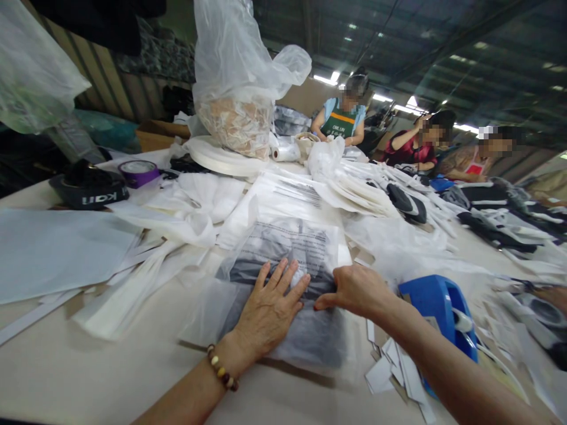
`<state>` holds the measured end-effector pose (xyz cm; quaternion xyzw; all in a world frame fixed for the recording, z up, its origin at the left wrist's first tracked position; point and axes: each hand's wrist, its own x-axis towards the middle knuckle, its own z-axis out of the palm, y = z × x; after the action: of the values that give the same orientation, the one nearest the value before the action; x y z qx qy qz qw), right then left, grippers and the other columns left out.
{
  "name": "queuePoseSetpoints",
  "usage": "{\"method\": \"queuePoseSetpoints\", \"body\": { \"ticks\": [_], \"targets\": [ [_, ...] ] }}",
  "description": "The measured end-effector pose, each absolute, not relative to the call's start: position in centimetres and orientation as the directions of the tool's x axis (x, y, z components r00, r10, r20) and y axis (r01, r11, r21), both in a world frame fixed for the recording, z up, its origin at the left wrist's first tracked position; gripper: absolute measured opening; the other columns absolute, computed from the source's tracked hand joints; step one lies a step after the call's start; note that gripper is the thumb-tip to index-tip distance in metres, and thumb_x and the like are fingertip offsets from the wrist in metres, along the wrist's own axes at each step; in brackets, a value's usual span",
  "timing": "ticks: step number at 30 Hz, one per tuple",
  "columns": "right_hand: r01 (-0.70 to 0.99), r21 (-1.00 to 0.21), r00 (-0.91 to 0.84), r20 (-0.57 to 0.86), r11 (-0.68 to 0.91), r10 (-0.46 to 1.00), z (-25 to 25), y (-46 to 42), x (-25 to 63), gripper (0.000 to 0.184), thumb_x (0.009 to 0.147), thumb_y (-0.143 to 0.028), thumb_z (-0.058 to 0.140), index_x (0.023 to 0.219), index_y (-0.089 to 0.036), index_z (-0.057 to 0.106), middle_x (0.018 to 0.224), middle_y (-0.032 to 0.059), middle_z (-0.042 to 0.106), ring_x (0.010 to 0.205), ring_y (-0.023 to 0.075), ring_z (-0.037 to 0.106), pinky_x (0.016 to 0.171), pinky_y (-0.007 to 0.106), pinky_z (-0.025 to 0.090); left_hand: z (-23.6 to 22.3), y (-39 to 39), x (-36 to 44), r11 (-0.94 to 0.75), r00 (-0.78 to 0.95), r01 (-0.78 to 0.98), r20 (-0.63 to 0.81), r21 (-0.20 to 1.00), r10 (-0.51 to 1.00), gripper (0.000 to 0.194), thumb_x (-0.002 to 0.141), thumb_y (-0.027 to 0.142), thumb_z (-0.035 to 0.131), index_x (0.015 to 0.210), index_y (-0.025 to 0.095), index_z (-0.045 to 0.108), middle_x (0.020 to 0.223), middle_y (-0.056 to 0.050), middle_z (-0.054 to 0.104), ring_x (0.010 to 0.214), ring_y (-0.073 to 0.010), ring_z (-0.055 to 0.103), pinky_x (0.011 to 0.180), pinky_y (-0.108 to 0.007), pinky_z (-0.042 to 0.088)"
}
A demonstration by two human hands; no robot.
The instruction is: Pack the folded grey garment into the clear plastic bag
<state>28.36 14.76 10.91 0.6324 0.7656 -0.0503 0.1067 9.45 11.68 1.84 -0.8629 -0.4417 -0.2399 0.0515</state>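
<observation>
A clear plastic bag point(305, 348) with printed text and dark grey folded cloth inside lies on the table in front of me. My left hand point(272, 307) rests flat on the bag's middle with its fingers spread. At the bag's right edge, my right hand point(357, 289) is closed, fingers curled in and thumb over the plastic. The curled fingertips are hidden. Just beyond the bag lies a stack of more clear printed bags point(287, 192).
A blue tape dispenser point(434, 301) stands beside my right forearm, near scattered white paper slips point(394, 366). Purple tape point(139, 171) and a black roll point(88, 186) sit at left. Behind are a large wrapped bundle point(237, 118), dark goods point(496, 212) and several co-workers point(341, 121).
</observation>
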Motion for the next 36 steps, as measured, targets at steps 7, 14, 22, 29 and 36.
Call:
{"method": "queuePoseSetpoints", "body": {
  "ticks": [7,14,22,29,36],
  "targets": [
    [0.942,-0.15,-0.222,0.398,0.302,0.89,9.9,9.9,32.5,0.023,0.088,-0.035,0.048,0.083,-0.018,0.063,0.08,0.0055,0.067,0.074,0.0183,0.062,0.065,0.03,0.047,2.1,11.6,9.3,-0.61,0.497,0.781,0.46,0.133,0.736,0.044,0.09,0.04,0.044,0.132,0.03,0.04,0.144,-0.006,0.034,0.133,-0.0246,0.027,0.109,-0.049,0.022],
    [0.764,0.249,-0.642,0.387,0.595,0.662,3.9,5.4,27.5,0.047,0.089,-0.032,0.048,0.131,-0.012,0.045,0.136,0.011,0.047,0.127,0.0283,0.039,0.103,0.049,0.031,2.4,11.7,9.3,-0.619,0.53,0.781,0.435,0.085,0.728,0.042,0.092,0.036,0.04,0.134,0.028,0.038,0.143,-0.007,0.034,0.134,-0.0259,0.026,0.107,-0.049,0.023],
    [0.775,0.232,-0.62,0.459,0.588,0.636,2.5,5.8,28.1,0.047,0.089,-0.033,0.047,0.131,-0.013,0.045,0.14,0.0091,0.042,0.13,0.0259,0.035,0.112,0.048,0.017,5.0,11.1,1.7,-0.432,0.331,0.891,0.453,0.138,0.828,0.051,0.082,0.027,0.058,0.131,0.023,0.044,0.14,-0.012,0.039,0.133,-0.0312,0.026,0.108,-0.058,0.01],
    [0.779,0.055,-0.574,0.463,0.624,0.675,3.6,5.5,28.8,0.042,0.09,-0.027,0.046,0.131,-0.017,0.045,0.136,0.0088,0.046,0.13,0.0233,0.037,0.111,0.048,0.021,2.8,12.5,-1.5,0.017,-0.058,0.574,0.019,0.819,0.998,0.076,0.071,0.056,0.056,0.131,0.012,0.043,0.116,-0.01,0.061,0.107,-0.0256,0.056,0.095,-0.036,0.042],
    [0.961,-0.275,0.191,0.712,0.018,0.676,7.1,1.4,40.3,0.043,0.084,-0.047,0.045,0.104,-0.013,0.062,0.118,0.0175,0.059,0.113,0.0298,0.053,0.101,0.049,0.037,2.7,12.7,-1.3,0.195,-0.155,0.531,-0.132,0.825,0.979,0.081,0.061,0.06,0.056,0.129,0.017,0.047,0.107,-0.005,0.065,0.102,-0.0259,0.058,0.091,-0.033,0.044]
  ]
}}
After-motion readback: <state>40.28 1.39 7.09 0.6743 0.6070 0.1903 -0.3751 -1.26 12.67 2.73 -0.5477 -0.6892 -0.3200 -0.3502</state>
